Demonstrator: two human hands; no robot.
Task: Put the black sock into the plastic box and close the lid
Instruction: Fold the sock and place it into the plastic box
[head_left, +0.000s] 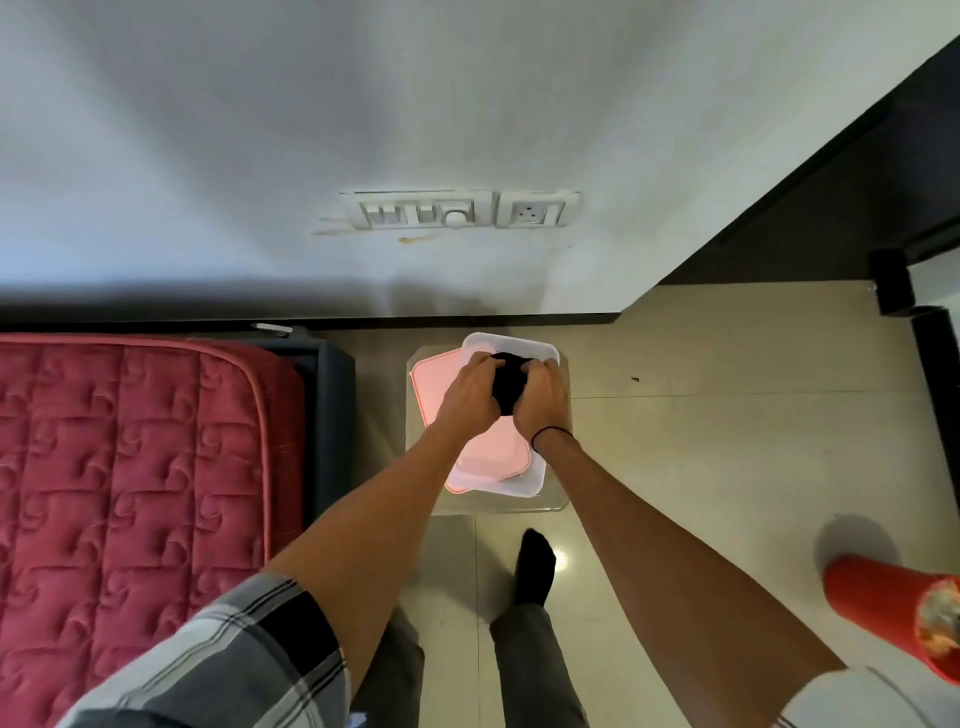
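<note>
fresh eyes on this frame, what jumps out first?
Both hands, left hand and right hand, bunch a black sock over the clear plastic box at centre, with its pink lid lying askew beneath them. A red quilted mattress fills the left.

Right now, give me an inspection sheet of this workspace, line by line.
Surface: small clear stool on a tiled floor.
Job's things: black sock bunched over the open plastic box; pink lid lies loose, askew on the box.
Clutter: nothing seen on the stool.
Grippers: left hand and right hand both grip the sock.
Cables: nothing seen.
Surroundings: red mattress left, switchboard on wall, red bin right.
</note>
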